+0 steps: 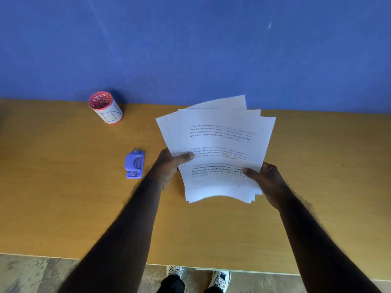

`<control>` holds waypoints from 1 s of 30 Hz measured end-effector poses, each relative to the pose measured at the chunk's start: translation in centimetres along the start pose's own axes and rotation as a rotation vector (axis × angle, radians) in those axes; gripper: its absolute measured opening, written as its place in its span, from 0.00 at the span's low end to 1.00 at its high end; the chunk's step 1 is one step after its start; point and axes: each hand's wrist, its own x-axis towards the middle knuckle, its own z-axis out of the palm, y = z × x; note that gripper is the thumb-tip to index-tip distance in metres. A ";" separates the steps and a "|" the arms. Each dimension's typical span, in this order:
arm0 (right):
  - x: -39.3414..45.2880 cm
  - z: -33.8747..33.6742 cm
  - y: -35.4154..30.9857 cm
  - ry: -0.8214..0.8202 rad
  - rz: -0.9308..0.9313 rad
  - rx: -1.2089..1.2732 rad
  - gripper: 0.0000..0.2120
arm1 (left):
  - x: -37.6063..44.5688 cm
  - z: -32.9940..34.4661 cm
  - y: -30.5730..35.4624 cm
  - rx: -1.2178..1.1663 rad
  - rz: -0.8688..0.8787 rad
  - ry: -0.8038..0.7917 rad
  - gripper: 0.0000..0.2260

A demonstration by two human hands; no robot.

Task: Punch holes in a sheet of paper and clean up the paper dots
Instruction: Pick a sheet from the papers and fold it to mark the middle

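Note:
I hold a fanned stack of several white printed sheets (pixel 218 144) above the wooden table (pixel 63 197), right of centre. My left hand (pixel 169 166) grips the stack's left edge, thumb on top. On the lower right edge sits my right hand (pixel 266 180), its thumb also pressed onto the top sheet. A small purple hole punch (pixel 134 164) lies flat on the table just left of my left wrist, apart from it. No paper dots are visible.
A red cup with a white paper label (pixel 105 107) stands at the back left by the blue wall (pixel 190 49). The table's near edge runs along the bottom, with floor and my shoes (pixel 220 280) below it.

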 end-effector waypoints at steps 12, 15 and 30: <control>-0.3 -0.2 -3.6 0.011 -0.264 0.138 0.19 | -0.8 1.9 4.8 0.225 0.266 -0.078 0.17; -0.3 -0.3 -3.3 -0.008 -0.225 0.121 0.15 | -0.9 1.7 4.1 0.285 0.185 -0.079 0.14; -0.4 0.9 -3.9 0.000 -0.235 0.125 0.14 | -1.2 2.4 3.6 0.327 0.176 -0.086 0.16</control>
